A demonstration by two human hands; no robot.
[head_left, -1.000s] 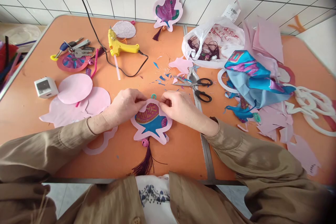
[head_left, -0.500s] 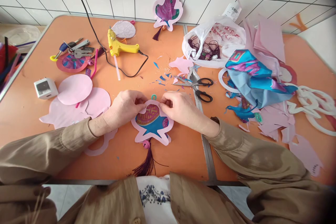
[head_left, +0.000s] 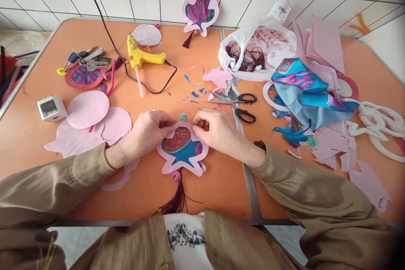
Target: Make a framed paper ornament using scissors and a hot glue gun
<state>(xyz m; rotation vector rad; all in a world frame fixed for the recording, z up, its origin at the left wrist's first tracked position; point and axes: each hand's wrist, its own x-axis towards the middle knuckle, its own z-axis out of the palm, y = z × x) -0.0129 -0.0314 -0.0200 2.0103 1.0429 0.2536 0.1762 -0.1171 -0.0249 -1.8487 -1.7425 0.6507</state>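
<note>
A fish-shaped paper ornament (head_left: 182, 154) with a pale pink border and blue and purple patterned fabric lies in front of me. My left hand (head_left: 155, 128) pinches its upper left edge between thumb and fingers. On the upper right edge, my right hand (head_left: 213, 128) has a similar pinch. A green loop (head_left: 183, 117) sticks up between my hands at the top. From the bottom hang a pink bell (head_left: 176, 175) and a dark purple tassel (head_left: 177, 198). My curled fingers partly cover the ornament's upper corners.
Scissors (head_left: 236, 101) lie beyond my right hand among fabric scraps. A yellow glue gun (head_left: 145, 55), keys (head_left: 91, 64), a white charger (head_left: 51, 108) and pink paper ovals (head_left: 88, 109) are leftward. Rightward are a plastic bag (head_left: 228, 46) and blue fabric (head_left: 303, 93). A finished-looking ornament (head_left: 194, 23) leans on the wall.
Both hands keep their pinch on the ornament, which has barely moved. The view has shifted very slightly.
</note>
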